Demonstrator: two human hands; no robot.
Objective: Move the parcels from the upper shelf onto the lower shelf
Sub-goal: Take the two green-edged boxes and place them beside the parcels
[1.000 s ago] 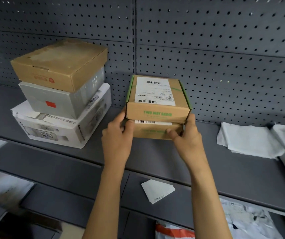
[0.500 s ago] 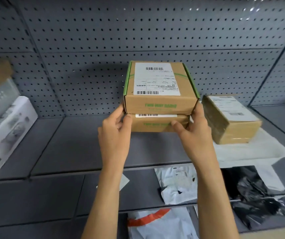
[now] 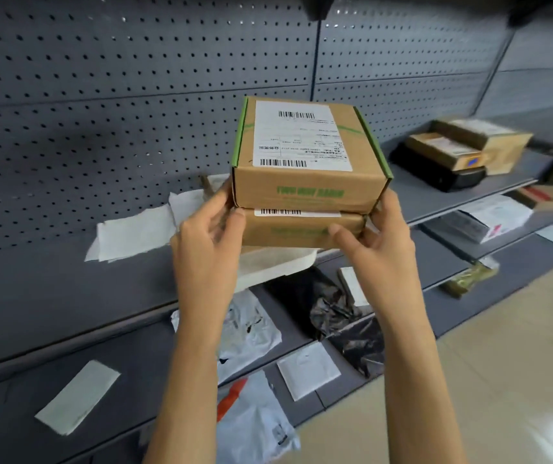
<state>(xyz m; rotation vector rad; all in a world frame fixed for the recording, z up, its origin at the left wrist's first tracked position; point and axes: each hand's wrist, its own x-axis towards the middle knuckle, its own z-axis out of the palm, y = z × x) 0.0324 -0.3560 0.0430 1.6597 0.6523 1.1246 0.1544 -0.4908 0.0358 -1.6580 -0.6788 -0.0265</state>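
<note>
I hold a stack of two brown cardboard boxes with green edges in the air in front of the grey shelving. The top box [image 3: 305, 152] carries a white shipping label; the thinner bottom box [image 3: 298, 229] sits under it. My left hand [image 3: 206, 239] grips the stack's left side and my right hand [image 3: 373, 239] grips its right side. The upper shelf [image 3: 50, 289] runs behind the stack, with white padded envelopes [image 3: 134, 234] lying on it. The lower shelf [image 3: 124, 349] below holds white and black mailer bags [image 3: 251, 329].
More brown boxes on a black one [image 3: 459, 152] sit on the upper shelf at far right. A white slip [image 3: 77, 396] lies on the bottom shelf at left. A grey pegboard wall [image 3: 100, 95] backs the shelves. Beige floor [image 3: 502, 380] lies at right.
The view has swung right along the shelving while both hands keep the two-box stack. The stack of boxes at the left has left the view; new boxes appear far right.
</note>
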